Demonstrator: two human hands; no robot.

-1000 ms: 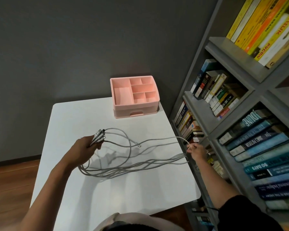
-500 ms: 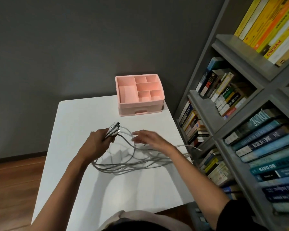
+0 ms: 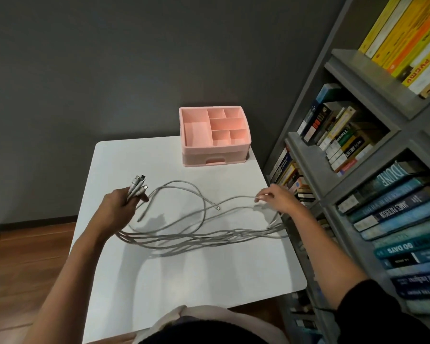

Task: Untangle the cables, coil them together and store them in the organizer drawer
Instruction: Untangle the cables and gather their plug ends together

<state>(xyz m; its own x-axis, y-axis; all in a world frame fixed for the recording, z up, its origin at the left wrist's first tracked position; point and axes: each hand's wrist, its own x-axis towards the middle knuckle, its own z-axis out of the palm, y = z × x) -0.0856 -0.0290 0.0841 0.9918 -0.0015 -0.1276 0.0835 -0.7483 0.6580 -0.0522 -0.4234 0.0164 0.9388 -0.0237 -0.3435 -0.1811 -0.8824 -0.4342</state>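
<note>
Clutching the cables by their plugs, left hand fingers; right hand fingers pinching one strand.

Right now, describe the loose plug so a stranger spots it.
Find the white table, in front of the pink organizer. One plug lies alone between the left hand and right hand; the other plugs are bunched in the left grip.

- The left arm is bare from the left hand down to the near left edge of view.
- The right forearm is bare from the right hand to the elbow.
- A black sleeve covers the right upper arm, near right.
- A pale pinkish-beige garment shows at the near middle.
</note>
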